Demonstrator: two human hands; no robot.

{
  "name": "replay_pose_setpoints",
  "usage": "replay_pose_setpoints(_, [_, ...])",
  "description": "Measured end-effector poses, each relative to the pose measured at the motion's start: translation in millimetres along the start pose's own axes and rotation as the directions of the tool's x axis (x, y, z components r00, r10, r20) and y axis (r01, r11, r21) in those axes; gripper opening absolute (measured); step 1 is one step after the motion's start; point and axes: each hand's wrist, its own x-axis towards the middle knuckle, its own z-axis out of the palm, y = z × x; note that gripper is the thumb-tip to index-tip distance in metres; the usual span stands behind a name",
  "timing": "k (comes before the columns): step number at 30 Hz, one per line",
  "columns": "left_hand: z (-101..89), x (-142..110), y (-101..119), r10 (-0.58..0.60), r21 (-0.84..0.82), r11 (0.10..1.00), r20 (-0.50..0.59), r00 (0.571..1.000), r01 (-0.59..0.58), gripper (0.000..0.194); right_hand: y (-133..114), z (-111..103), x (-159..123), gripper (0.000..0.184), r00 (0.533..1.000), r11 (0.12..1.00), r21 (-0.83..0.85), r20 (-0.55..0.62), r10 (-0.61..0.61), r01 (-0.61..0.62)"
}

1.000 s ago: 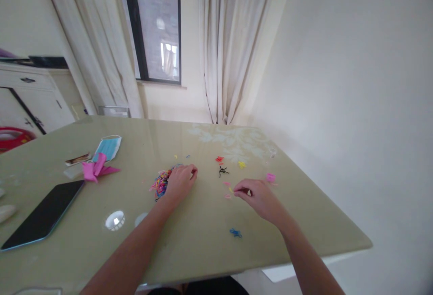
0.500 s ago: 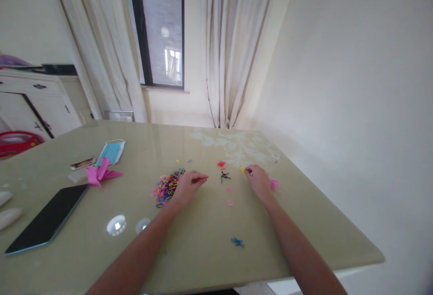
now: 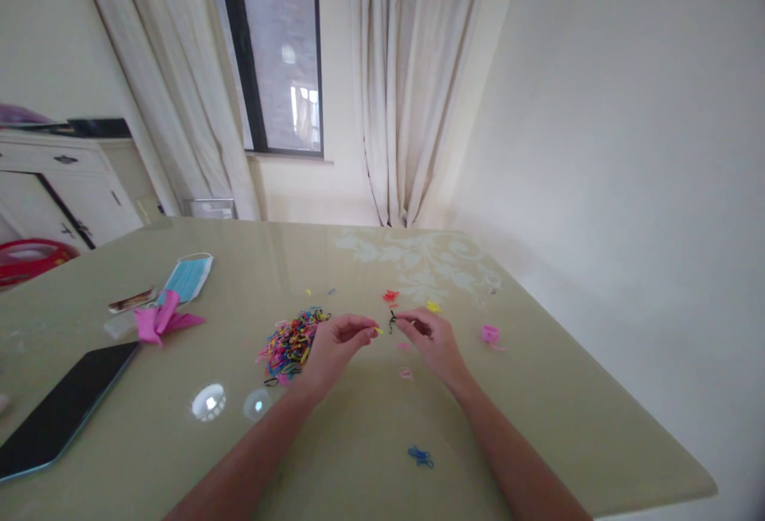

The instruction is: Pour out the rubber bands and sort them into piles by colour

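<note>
My left hand [image 3: 339, 350] is closed in a pinch on a small yellow loop [image 3: 378, 331], which shows at its fingertips. Just behind that hand, partly covered by it, lies a heap of small multicoloured loops [image 3: 292, 346]; whether they are rubber bands or clips is hard to tell. My right hand [image 3: 431, 339] has thumb and fingers drawn together beside the small black pile [image 3: 392, 320]; what they hold, if anything, is hidden. Around it lie a red pile [image 3: 390, 295], a yellow pile [image 3: 433, 307], pale pink pieces [image 3: 406, 374] and a blue pile [image 3: 421, 456].
A pink object with a strip [image 3: 491, 334] lies at the right. To the left are a pink bow-like piece [image 3: 164, 318], a blue face mask [image 3: 187, 278] and a dark tablet-like slab [image 3: 65, 409]. The table's right edge [image 3: 603, 381] runs near the wall.
My right hand has moved left from the yellow pile to the black pile. My left hand has shifted slightly right and nearer, with the yellow loop now visible in its fingertips. The view has tilted slightly.
</note>
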Motion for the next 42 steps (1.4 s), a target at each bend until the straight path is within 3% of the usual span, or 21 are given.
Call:
replay_pose_setpoints(3, [4.2, -3, 1, 0.028, -0.002, 1.000, 0.008, 1.000, -0.028, 0.030, -18, 14, -9, 0.028, 0.996, 0.965, 0.260, 0.087, -0.033, 0.010])
replay_pose_setpoints(8, [8.0, -6, -2, 0.042, 0.034, 0.998, 0.047, 0.998, -0.043, 0.031, -30, 10, -12, 0.022, 0.998, 0.964, 0.256, -0.016, -0.066, 0.067])
replay_pose_setpoints(11, [-1.0, -4, 2, 0.122, 0.272, 0.954, 0.023, 0.992, -0.123, 0.035, -37, 0, -14, 0.021, 0.986, 0.955, 0.255, -0.111, -0.124, 0.148])
replay_pose_setpoints(13, [-13.7, -1, 7, 0.217, 0.593, 0.786, 0.000, 0.976, -0.175, 0.030, -42, -6, -16, 0.019, 0.972, 0.944, 0.263, -0.173, -0.156, 0.198])
replay_pose_setpoints(15, [-28.8, 3, 11, 0.242, 0.843, 0.515, 0.030, 0.970, -0.154, 0.024, -48, -9, -20, 0.015, 0.959, 0.928, 0.283, -0.213, -0.187, 0.243])
replay_pose_setpoints(17, [-42.7, 6, 13, 0.185, 0.948, 0.304, 0.036, 0.982, -0.092, 0.025, -51, -10, -23, 0.010, 0.947, 0.905, 0.314, -0.239, -0.216, 0.286])
replay_pose_setpoints(20, [-58.1, 10, 9, 0.099, 0.986, 0.165, 0.014, 0.995, -0.031, 0.028, -53, -10, -26, 0.009, 0.934, 0.876, 0.355, -0.263, -0.242, 0.327])
replay_pose_setpoints(26, [-71.3, 14, 0, 0.009, 0.988, 0.150, -0.023, 1.000, 0.022, 0.026, -46, -14, -26, 0.014, 0.939, 0.890, 0.345, -0.275, -0.208, 0.298])
replay_pose_setpoints(34, [-69.2, 14, -3, 0.000, 0.986, 0.164, 0.020, 1.000, -0.020, 0.024, -30, -12, -24, 0.023, 0.947, 0.930, 0.292, -0.290, -0.136, 0.223])
replay_pose_setpoints(38, [-67.9, 12, -2, 0.015, 0.986, 0.167, 0.015, 1.000, -0.018, 0.025, -2, -20, -9, 0.028, 0.935, 0.989, 0.124, -0.354, -0.034, 0.083])
replay_pose_setpoints(42, [-69.0, 13, -3, 0.081, 0.981, 0.191, 0.007, 0.997, -0.023, 0.025, 40, -35, 7, 0.040, 0.934, 0.995, -0.067, -0.355, 0.050, -0.078])
